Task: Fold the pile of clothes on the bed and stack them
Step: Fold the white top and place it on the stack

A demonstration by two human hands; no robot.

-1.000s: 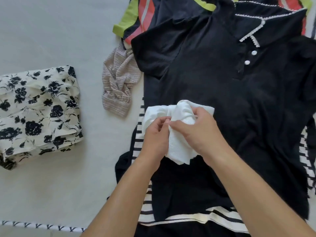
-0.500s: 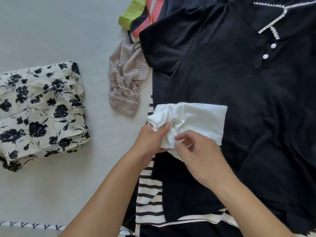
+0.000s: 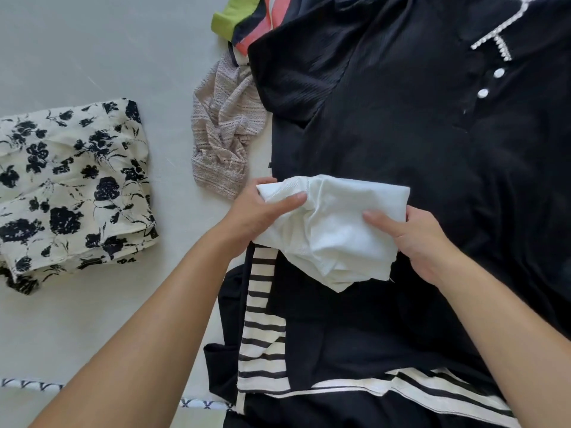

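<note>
A small white garment (image 3: 336, 230) is bunched between both hands above the pile. My left hand (image 3: 258, 214) grips its left end, thumb across the top. My right hand (image 3: 414, 239) holds its right edge, thumb on the cloth and fingers behind. Under it lies a black polo shirt (image 3: 401, 118) with white collar trim and white buttons, spread over the pile. A black-and-white striped garment (image 3: 262, 332) shows beneath the shirt's near edge. A folded white garment with black flowers (image 3: 71, 186) lies by itself at the left on the bed (image 3: 92, 50).
A crumpled beige knit piece (image 3: 222, 143) lies at the left edge of the pile. A green, coral and navy garment (image 3: 247, 20) sticks out at the top. A patterned trim (image 3: 31, 385) marks the bed's near edge.
The hands have drawn apart, spreading the white garment wider. My right hand moved from the middle to its right edge. The view has shifted so the pile sits further right.
</note>
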